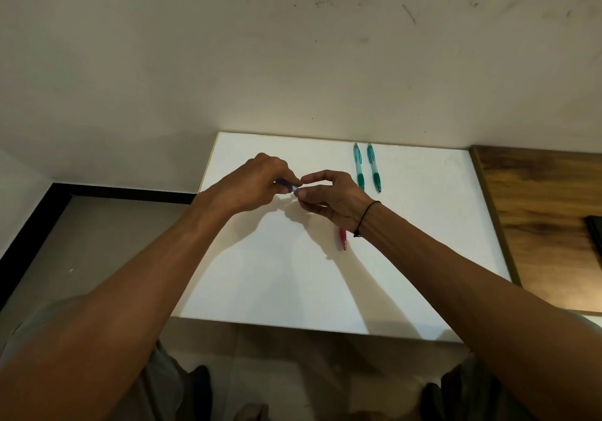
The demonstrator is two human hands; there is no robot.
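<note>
Head view, the only one. Both hands meet in the air over a flat white matte tabletop (293, 283), left of its middle.

The left hand (257, 182) has its fingers curled, with thumb and fingertips pinching one end of a slim blue-violet plastic pen (288, 186). The right hand (332, 197) has thumb and index finger arched, pinching the other end of the same pen, and its other fingers are loosely curled underneath. The pen sits between the two hands, just above the tabletop. Only a short stretch of barrel shows. It is possibly translucent, but too small to be sure.

There are four pens in all:
- One is the held pen.
- Two translucent teal plastic pens (358, 166) with darker green grips lie side by side and parallel near the far edge, right of the hands. They are close but not touching.
- One glossy red plastic pen (342, 240) lies on the tabletop just under the right wrist, mostly hidden, with only its near end showing.

One thin black cord bracelet (366, 217) is on the right wrist.

One brown wood-grain surface (547, 218) lies just beside the tabletop's right edge. One dark flat object (594, 231) on it is cut off by the frame.

A scuffed beige wall (293, 45) is behind. A grey floor with black skirting (32, 225) is at left.
</note>
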